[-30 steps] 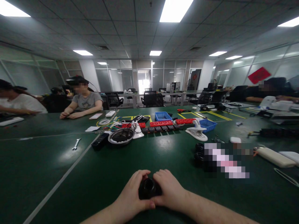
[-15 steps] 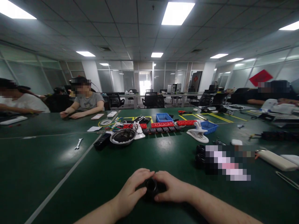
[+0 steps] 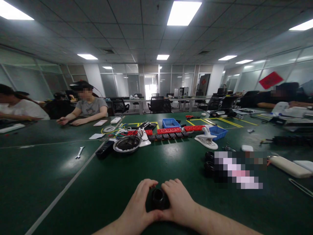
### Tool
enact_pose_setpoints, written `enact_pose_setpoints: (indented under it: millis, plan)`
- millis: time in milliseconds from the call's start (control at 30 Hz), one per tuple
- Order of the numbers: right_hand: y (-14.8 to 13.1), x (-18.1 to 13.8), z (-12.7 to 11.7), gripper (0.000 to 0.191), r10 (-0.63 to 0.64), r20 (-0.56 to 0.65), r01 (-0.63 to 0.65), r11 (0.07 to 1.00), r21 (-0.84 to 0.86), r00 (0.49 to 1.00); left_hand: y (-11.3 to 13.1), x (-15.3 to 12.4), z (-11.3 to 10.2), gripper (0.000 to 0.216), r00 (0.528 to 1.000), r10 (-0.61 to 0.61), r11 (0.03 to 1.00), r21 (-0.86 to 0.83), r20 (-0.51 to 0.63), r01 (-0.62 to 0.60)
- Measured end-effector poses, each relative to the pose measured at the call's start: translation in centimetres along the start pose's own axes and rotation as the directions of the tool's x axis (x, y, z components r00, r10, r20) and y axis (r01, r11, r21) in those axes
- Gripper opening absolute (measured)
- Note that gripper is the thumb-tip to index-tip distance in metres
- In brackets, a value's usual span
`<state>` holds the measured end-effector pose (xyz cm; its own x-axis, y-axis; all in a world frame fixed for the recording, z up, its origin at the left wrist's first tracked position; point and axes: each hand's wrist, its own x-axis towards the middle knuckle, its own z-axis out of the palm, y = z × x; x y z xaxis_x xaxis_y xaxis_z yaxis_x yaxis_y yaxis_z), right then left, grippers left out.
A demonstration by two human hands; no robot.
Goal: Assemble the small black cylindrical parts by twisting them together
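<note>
A black round part with a hole in its top stands on the green table, close in front of me. My left hand curves around its left side, the thumb along the near edge and the fingertips at the far edge. From the right, my right hand wraps it with bent fingers, its thumb meeting the left thumb in front. Contact under the fingers is partly hidden. Two similar black round pieces lie to the right, beside a blurred-out patch.
Farther back are a metal bowl, a black handset-like device, white clip stands, red and black strips and blue trays. A wrench lies left, a cream case right. Other people sit around the table.
My right fingers have shifted closer around the black part, and the thumbs have come together on its near side. The left fingertips have drawn slightly apart from the right ones.
</note>
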<state>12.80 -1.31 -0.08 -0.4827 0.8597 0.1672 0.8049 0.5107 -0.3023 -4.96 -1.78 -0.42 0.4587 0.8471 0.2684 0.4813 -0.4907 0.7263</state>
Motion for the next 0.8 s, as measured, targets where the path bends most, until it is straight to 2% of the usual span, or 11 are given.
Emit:
enact_pose_setpoints:
  millis: [67, 167, 300, 433, 533, 700, 800]
  plan:
    - [0.4, 0.0, -0.1, 0.063, -0.051, -0.011, 0.052, 0.993, 0.108, 0.999, -0.5, 0.0, -0.1, 0.060, 0.998, 0.055, 0.998, -0.026, 0.005, -0.055]
    - [1.1, 0.2, -0.6, 0.059, -0.143, 0.044, 0.129, 0.962, 0.240, 0.989, -1.1, 0.1, -0.6, 0.048, 0.996, 0.091, 0.993, -0.081, 0.014, -0.089]
    - [2.0, 0.6, -1.5, 0.044, -0.226, 0.154, 0.176, 0.942, 0.285, 0.962, -0.8, 0.4, -1.2, 0.041, 0.986, 0.159, 0.979, -0.141, 0.049, -0.151]
    - [2.5, 1.0, -1.7, 0.040, -0.258, 0.201, 0.182, 0.926, 0.332, 0.945, -0.3, 0.7, -1.5, 0.038, 0.956, 0.259, 0.960, -0.148, 0.137, -0.238]
    - [2.2, 1.1, -1.2, 0.039, -0.228, 0.195, 0.165, 0.941, 0.297, 0.954, -0.1, 0.7, -1.3, 0.037, 0.975, 0.193, 0.979, -0.092, 0.114, -0.183]
    - [0.4, 0.5, 0.3, 0.040, -0.025, 0.059, 0.023, 0.999, 0.026, 0.998, 0.6, 0.4, -0.6, 0.036, 0.999, -0.030, 0.999, 0.021, -0.022, 0.030]
    - [-0.1, 0.2, 0.4, 0.045, 0.009, 0.032, -0.009, 1.000, -0.016, 0.999, 0.7, 0.2, -0.6, 0.046, 0.999, -0.009, 0.999, 0.031, -0.037, 0.010]
